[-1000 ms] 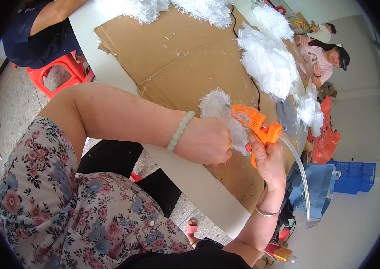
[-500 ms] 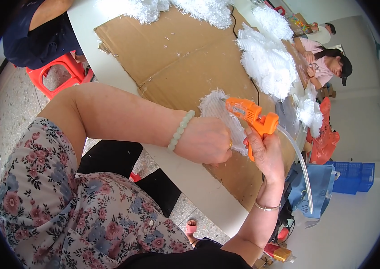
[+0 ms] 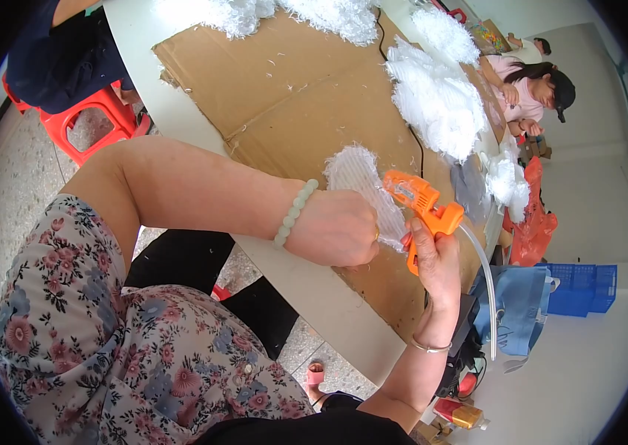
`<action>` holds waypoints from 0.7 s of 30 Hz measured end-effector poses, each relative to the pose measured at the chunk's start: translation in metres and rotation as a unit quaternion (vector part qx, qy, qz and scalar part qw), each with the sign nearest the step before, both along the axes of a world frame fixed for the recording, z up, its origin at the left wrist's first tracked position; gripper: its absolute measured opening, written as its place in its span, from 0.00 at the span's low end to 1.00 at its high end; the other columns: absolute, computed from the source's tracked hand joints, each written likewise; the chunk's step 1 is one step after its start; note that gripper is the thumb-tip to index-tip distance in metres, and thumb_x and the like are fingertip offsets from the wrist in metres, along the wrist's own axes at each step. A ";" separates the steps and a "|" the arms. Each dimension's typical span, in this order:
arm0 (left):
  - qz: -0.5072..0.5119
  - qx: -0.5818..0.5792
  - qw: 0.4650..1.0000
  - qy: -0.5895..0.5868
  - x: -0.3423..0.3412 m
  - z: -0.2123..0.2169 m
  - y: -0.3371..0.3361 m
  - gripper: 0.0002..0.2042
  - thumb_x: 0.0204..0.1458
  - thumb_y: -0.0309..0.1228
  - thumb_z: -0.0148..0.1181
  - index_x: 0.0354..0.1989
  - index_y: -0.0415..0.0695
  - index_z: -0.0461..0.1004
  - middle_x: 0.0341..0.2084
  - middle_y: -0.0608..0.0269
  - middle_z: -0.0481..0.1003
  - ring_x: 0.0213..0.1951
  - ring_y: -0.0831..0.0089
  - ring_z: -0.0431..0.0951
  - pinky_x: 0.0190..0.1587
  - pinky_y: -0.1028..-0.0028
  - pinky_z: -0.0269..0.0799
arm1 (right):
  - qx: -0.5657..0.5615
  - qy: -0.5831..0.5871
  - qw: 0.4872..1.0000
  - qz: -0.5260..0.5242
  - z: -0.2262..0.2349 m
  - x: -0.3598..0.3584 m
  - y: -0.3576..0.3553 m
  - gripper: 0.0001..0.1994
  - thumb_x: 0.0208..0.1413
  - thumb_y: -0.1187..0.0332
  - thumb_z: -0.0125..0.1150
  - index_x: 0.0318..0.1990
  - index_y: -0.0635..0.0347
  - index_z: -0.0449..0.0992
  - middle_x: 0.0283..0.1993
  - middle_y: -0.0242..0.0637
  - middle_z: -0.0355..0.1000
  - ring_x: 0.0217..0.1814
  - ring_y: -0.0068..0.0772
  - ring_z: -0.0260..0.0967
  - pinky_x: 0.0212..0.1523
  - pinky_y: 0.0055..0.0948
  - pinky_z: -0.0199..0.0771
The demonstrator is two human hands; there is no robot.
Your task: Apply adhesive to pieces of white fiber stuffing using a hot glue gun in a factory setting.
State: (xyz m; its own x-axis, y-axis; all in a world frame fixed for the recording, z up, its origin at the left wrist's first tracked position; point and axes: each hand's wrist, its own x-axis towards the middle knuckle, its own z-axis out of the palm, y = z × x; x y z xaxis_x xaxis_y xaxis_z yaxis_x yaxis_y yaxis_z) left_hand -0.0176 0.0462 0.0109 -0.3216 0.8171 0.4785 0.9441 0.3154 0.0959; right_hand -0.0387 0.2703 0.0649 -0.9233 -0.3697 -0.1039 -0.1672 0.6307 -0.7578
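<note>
My left hand [image 3: 338, 228] grips the white fluffy feathered piece [image 3: 364, 187]; my right hand [image 3: 436, 259] holds the orange plastic glue gun [image 3: 421, 202]. I fear its hot nozzle, so near, may burn my left fingers [image 3: 370, 239].

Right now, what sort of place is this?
Probably a small craft workshop: an orange glue gun in the right hand, heaps of white fluffy pieces on a cardboard-covered table, and another person working there.

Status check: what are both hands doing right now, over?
Left hand gripping white fluffy piece. Right hand holding orange glue gun, nozzle at the piece. Nothing blocking.
</note>
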 end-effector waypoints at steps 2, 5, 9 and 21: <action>-0.003 -0.005 1.000 -0.004 0.000 0.000 0.001 0.13 0.40 0.36 0.64 0.26 0.39 0.71 0.15 0.64 0.70 0.25 0.67 0.74 0.24 0.69 0.70 | -0.001 0.005 1.000 -0.008 -0.004 0.001 -0.001 0.17 0.60 0.56 0.55 0.41 0.64 0.72 0.29 0.30 0.70 0.29 0.18 0.66 0.28 0.19 0.64; 0.002 -0.014 1.000 -0.001 -0.001 0.001 0.001 0.13 0.40 0.36 0.64 0.26 0.39 0.71 0.15 0.63 0.70 0.25 0.67 0.74 0.24 0.69 0.70 | 0.021 0.000 1.000 0.007 -0.005 0.003 -0.002 0.17 0.59 0.57 0.56 0.41 0.64 0.72 0.29 0.30 0.70 0.29 0.18 0.66 0.28 0.19 0.65; -0.003 0.001 1.000 -0.007 0.000 0.001 0.001 0.13 0.40 0.36 0.64 0.26 0.39 0.72 0.15 0.63 0.70 0.25 0.66 0.74 0.24 0.69 0.70 | -0.004 0.027 1.000 0.006 -0.006 0.008 -0.002 0.15 0.58 0.60 0.57 0.42 0.65 0.72 0.27 0.30 0.70 0.27 0.20 0.65 0.28 0.22 0.65; -0.002 -0.008 1.000 -0.013 0.000 0.001 0.001 0.13 0.40 0.37 0.64 0.25 0.39 0.72 0.15 0.63 0.71 0.25 0.66 0.74 0.25 0.69 0.70 | 0.001 0.052 0.999 -0.005 -0.002 0.004 -0.010 0.15 0.59 0.60 0.56 0.41 0.65 0.72 0.27 0.29 0.69 0.28 0.20 0.66 0.29 0.21 0.65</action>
